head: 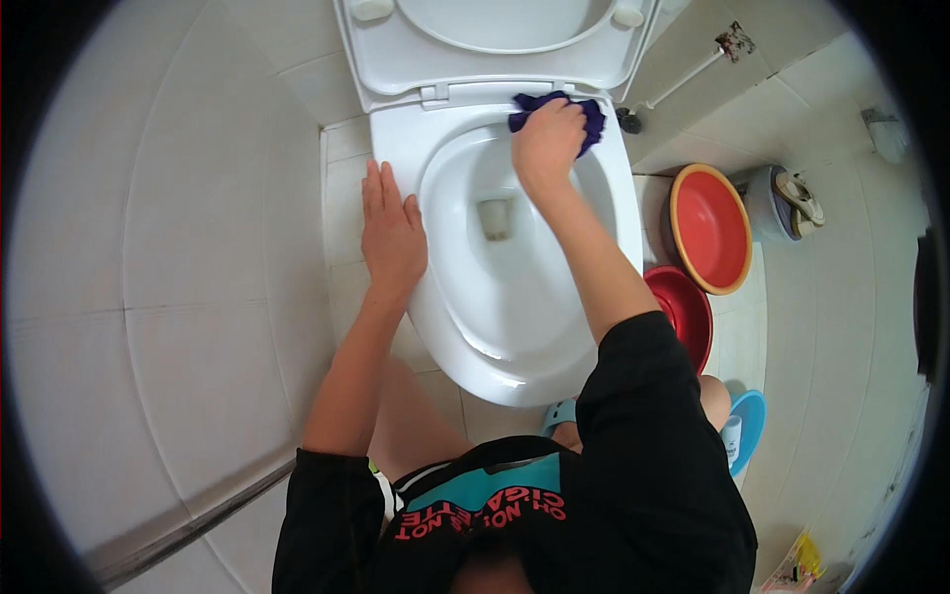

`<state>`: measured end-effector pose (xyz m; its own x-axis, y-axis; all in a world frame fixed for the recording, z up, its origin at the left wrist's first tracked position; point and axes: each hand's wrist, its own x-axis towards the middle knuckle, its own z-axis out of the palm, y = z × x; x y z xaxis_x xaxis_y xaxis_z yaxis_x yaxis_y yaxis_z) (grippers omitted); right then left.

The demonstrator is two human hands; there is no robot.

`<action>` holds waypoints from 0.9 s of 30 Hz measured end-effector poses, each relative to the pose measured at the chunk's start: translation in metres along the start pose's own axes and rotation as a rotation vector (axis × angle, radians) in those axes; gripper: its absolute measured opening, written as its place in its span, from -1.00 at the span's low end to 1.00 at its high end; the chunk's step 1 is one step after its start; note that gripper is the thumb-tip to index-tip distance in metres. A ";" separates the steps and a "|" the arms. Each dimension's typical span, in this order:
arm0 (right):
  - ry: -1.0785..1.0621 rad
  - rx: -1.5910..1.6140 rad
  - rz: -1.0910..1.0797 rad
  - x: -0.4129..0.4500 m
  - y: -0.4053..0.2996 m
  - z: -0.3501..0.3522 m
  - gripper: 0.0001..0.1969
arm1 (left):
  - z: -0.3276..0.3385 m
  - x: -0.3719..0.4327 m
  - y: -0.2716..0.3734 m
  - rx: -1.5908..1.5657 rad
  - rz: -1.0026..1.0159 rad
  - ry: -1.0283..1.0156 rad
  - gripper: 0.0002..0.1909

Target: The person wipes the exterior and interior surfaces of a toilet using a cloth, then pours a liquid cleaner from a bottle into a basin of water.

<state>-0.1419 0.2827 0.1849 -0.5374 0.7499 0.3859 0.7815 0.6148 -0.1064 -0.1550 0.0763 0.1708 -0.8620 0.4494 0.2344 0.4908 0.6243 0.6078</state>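
Observation:
A white ceramic toilet bowl (460,312) stands before me with its seat and lid (505,70) raised. My right hand (548,145) presses a dark purple cloth (592,122) onto the back right of the rim, near the hinges. Part of the cloth is hidden under the fingers. My left hand (393,230) rests on the left edge of the rim, fingers extended and thumb apart, holding nothing. Water (496,219) lies at the bottom of the bowl.
Right of the toilet are an orange-rimmed red basin (711,230), a dark red basin (686,315), a bucket with shoes (798,200) and a blue basin holding a bottle (751,423). A white pipe (683,78) meets the right wall. A tiled wall (200,245) rises at left.

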 end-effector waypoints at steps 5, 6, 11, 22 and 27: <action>0.087 0.326 -0.355 -0.050 -0.086 -0.004 -0.56 | 0.010 0.000 -0.004 0.014 0.021 0.050 -0.50; 0.102 0.300 -0.419 -0.049 -0.092 -0.007 -0.60 | 0.013 0.000 -0.003 -0.016 -0.004 0.067 -0.50; -0.142 0.534 -0.884 -0.042 -0.095 -0.018 -0.63 | 0.002 -0.002 0.001 -0.005 -0.123 -0.017 -0.48; -0.167 0.727 -1.083 0.017 0.009 -0.006 -0.49 | -0.007 -0.006 0.004 0.013 -0.185 -0.042 -0.47; -0.075 0.522 -0.942 0.035 0.088 -0.019 -0.46 | -0.004 -0.003 0.006 0.025 -0.178 -0.015 -0.47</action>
<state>-0.0858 0.3579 0.2065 -0.8837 -0.0767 0.4617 -0.1781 0.9674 -0.1802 -0.1498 0.0756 0.1768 -0.9335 0.3401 0.1135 0.3341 0.7104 0.6195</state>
